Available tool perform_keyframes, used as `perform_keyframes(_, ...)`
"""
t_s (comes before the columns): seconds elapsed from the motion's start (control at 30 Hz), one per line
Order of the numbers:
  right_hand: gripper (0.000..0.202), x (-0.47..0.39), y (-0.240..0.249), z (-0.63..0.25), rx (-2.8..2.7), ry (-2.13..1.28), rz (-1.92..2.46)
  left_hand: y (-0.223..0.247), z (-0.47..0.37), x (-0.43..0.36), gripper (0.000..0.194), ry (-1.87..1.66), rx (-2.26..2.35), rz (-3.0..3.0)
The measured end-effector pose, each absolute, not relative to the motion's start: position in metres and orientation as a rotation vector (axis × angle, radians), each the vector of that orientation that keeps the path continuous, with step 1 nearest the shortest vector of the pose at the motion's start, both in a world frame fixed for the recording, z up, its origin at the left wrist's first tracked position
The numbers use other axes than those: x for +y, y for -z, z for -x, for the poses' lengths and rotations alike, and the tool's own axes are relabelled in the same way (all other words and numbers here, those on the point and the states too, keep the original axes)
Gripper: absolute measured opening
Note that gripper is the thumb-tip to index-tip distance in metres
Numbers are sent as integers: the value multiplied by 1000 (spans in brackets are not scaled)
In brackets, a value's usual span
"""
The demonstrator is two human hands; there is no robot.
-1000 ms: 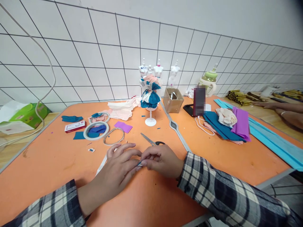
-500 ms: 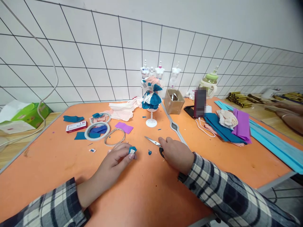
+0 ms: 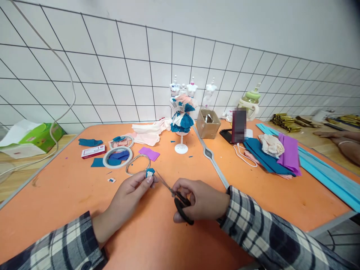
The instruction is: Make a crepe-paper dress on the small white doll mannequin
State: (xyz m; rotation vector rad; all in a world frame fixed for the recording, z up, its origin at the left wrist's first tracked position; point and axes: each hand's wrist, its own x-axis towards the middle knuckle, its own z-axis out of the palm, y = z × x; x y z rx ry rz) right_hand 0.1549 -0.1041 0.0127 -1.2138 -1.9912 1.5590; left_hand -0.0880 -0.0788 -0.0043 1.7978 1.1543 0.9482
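Between the thumb and fingers of my left hand [image 3: 131,193] is a small folded piece of blue and white crepe paper [image 3: 150,172]. My right hand [image 3: 198,198] grips black-handled scissors [image 3: 182,212] by the loops, off the tabletop. Their blades point up and left, with the tips close beside the paper piece. Behind the hands a small white dress form [image 3: 181,148] stands upright, dressed in ruffled blue, white and pink paper. A purple paper rectangle [image 3: 149,153] and a thin ring [image 3: 138,165] lie just beyond my left hand.
Tape rolls [image 3: 117,156], a red-and-white box [image 3: 93,151] and blue scraps lie left. A cardboard box [image 3: 208,123], a phone [image 3: 239,125] on a stand and folded coloured paper [image 3: 261,153] sit right. Another person's hand [image 3: 334,135] rests on the far-right table.
My right hand has lifted the scissors from the table, turned them and brought the blades left toward the paper piece. My left hand has shifted slightly left and up with the paper.
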Motion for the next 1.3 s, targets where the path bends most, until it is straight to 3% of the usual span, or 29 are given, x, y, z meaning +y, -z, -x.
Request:
perform_keyframes(0.37, 48, -107, -11, -150, -1970, -1552, 1191, 2, 89, -82, 44, -783, 1013, -1901)
perform_keyframes(0.67, 37, -106, -9, -153, -2013, -1518, 1156, 1, 89, -81, 39, -778, 981, -1896)
perform_keyframes(1.3, 41, -102, -9, -157, -2061, -1639, 1114, 5, 93, -76, 45, -720, 841, -1625)
